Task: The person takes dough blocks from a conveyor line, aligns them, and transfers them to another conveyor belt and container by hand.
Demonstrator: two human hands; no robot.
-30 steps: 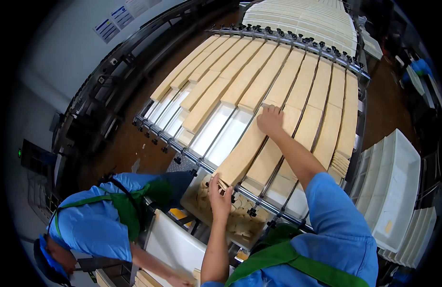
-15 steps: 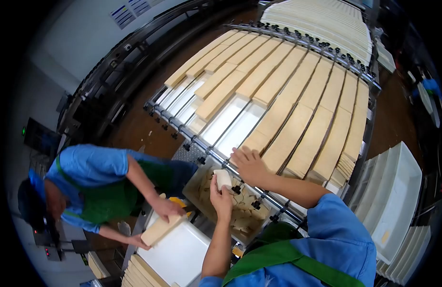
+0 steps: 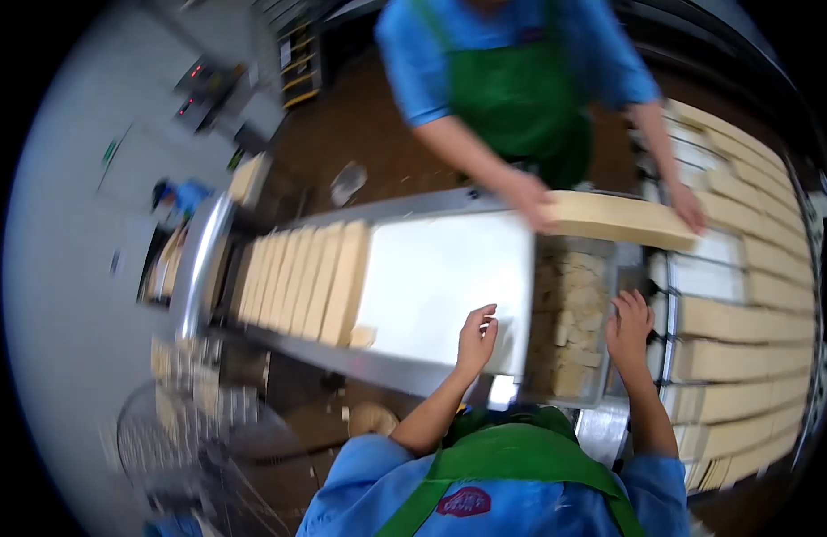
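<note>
My left hand [image 3: 476, 342] hangs over the right part of the white board [image 3: 440, 268], fingers apart and nothing in it. A small pale piece [image 3: 362, 336] lies farther left on that board, by a row of long cream-coloured blocks [image 3: 297, 282]. My right hand [image 3: 630, 329] is empty with spread fingers, at the right rim of the bin of cut pieces [image 3: 576, 318]. Beyond the bin, a co-worker's two hands hold a long block [image 3: 621, 217] by its ends.
The co-worker [image 3: 521, 94] stands across from me in a green apron. At the right is the rack with rows of long blocks [image 3: 745, 319] and a metal rail with black knobs. A shiny metal roller [image 3: 201, 264] crosses the board's left end.
The view has swung left toward the white board. The small white piece has left my left hand. My right hand has come off the blocks. The co-worker's block is now over the bin.
</note>
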